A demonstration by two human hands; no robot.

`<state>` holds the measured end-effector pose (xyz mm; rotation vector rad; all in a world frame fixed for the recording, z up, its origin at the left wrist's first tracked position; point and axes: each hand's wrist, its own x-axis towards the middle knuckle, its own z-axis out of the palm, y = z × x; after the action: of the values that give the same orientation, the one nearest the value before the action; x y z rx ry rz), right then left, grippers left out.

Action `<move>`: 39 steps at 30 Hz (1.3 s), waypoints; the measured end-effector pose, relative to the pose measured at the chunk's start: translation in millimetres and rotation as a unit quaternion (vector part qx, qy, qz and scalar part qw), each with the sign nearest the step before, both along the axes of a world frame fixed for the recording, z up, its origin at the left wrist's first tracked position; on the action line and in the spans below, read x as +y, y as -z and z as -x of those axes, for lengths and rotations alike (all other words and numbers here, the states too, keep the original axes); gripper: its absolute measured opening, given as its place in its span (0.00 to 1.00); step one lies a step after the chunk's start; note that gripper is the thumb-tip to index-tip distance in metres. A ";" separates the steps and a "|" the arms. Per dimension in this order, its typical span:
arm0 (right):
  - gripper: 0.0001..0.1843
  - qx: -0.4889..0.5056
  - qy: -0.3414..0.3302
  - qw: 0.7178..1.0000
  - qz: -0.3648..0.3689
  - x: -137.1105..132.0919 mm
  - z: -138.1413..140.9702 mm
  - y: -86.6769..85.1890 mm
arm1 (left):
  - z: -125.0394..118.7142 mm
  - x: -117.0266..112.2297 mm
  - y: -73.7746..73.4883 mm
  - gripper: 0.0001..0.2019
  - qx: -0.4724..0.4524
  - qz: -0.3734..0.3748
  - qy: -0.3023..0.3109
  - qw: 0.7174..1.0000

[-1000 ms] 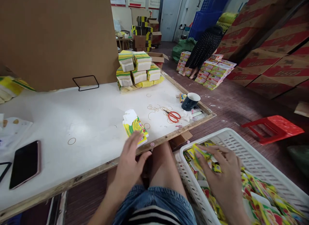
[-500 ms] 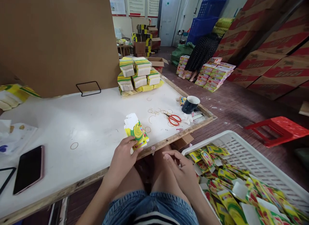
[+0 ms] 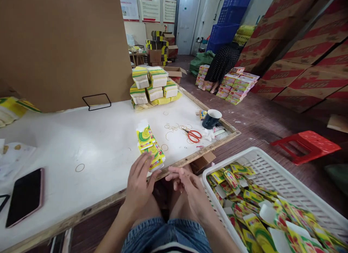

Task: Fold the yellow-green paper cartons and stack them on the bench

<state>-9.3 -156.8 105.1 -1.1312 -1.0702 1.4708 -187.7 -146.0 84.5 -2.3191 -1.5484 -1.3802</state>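
Observation:
Flat yellow-and-green printed cartons (image 3: 153, 151) lie overlapping on the white table, near its front edge, with white flaps at their far end. My left hand (image 3: 140, 177) is just in front of them, its fingers stretched out and apart. Its fingertips overlap the nearest carton in view; whether they touch it I cannot tell. Over my lap, beside the table edge, my right hand (image 3: 189, 186) holds nothing visible. Its index finger points left and the other fingers are loosely bent.
To my right, a white basket (image 3: 274, 166) holds many similar cartons. Red-handled scissors (image 3: 194, 136), rubber bands (image 3: 172, 128) and a dark mug (image 3: 212, 119) occupy the table's right side. Carton bundles (image 3: 154, 86) stand behind. A phone (image 3: 25, 196) lies left; a person (image 3: 225, 62) bends beyond.
My left hand has loosened from the cartons and drawn slightly toward me. The cartons now lie more spread out, one farther back. My right hand has moved left toward the table edge.

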 end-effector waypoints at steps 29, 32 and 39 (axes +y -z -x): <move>0.24 -0.298 -0.052 0.921 -0.244 -26.4 0.3 -6.6 | -36.0 -38.6 -29.7 0.08 -0.495 0.373 0.010 0.785; 0.20 -0.217 -0.038 0.960 -0.173 -32.1 2.6 -2.7 | -37.7 -40.6 -27.5 0.10 -0.525 0.406 0.038 0.747; 0.12 -0.101 -0.029 0.990 -0.091 -36.9 1.8 3.1 | -54.9 -61.0 -25.1 0.24 -0.655 0.553 0.149 0.493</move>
<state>-11.1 -193.6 101.9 -1.1441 -1.3593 1.2927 -132.8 -206.9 109.6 -1.3171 -3.2142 -3.5765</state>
